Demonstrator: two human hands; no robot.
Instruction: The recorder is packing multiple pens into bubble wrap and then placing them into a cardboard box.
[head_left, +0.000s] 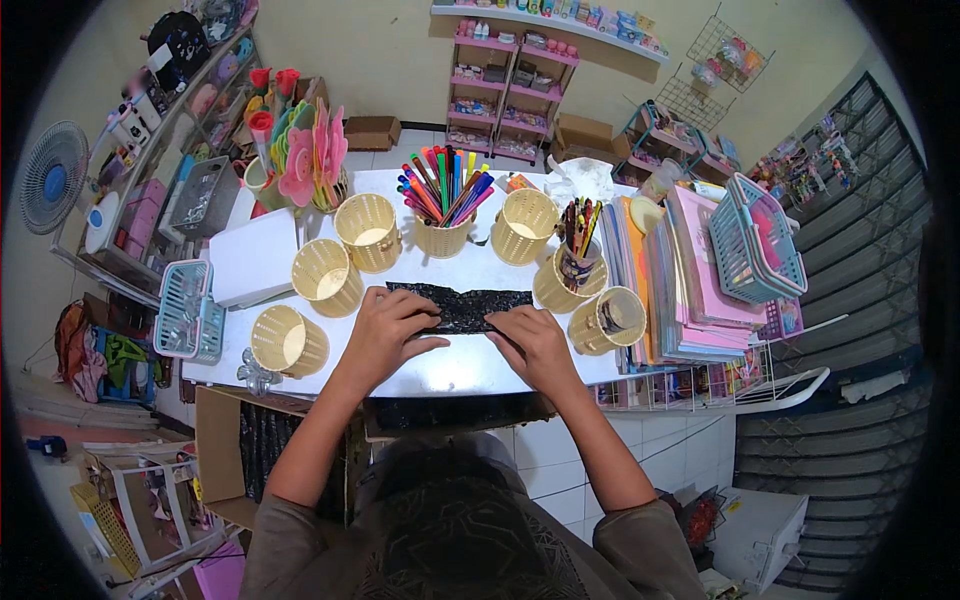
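A folded strip of shiny black plastic (463, 309) lies flat on the white table (442, 375) before me. My left hand (391, 326) grips its left end, fingers on top and thumb along the near edge. On the right end my right hand (531, 337) does the same, with fingers bent over the plastic. Cream woven-pattern plastic baskets stand in an arc around the strip. Nearest my left hand is an empty basket (327, 277). Close to my right hand, another basket (551, 292) holds a cup of pencils (581, 251).
Behind the strip, a basket holds colourful markers (446, 187). Stacked paper and folders (697, 262) fill the right side, topped by a blue plastic basket (757, 232). White sheets (253, 255) and another blue basket (187, 315) sit at left. An open cardboard box (219, 450) stands below.
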